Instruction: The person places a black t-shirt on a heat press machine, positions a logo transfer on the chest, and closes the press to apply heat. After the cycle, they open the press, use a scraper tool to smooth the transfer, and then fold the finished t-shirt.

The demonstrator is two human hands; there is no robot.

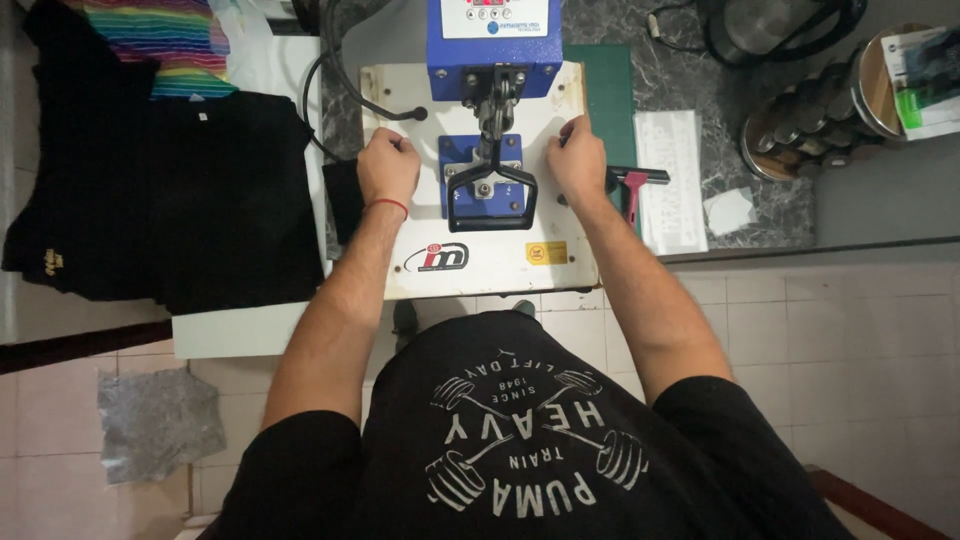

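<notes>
My left hand and right hand rest on the white press — left fingers curled, right fingers spread flat, neither grasping. The black handle sits between them; a squeegee lies just beyond my right fingers.

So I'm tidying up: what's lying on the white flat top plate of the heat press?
Both hands, left and right, rest on the white plate beside its black loop handle. Anything beneath the plate is covered.

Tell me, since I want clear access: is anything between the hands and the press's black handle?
Nothing visible. The left hand and right hand rest on the white plate, either side of the black handle.
</notes>
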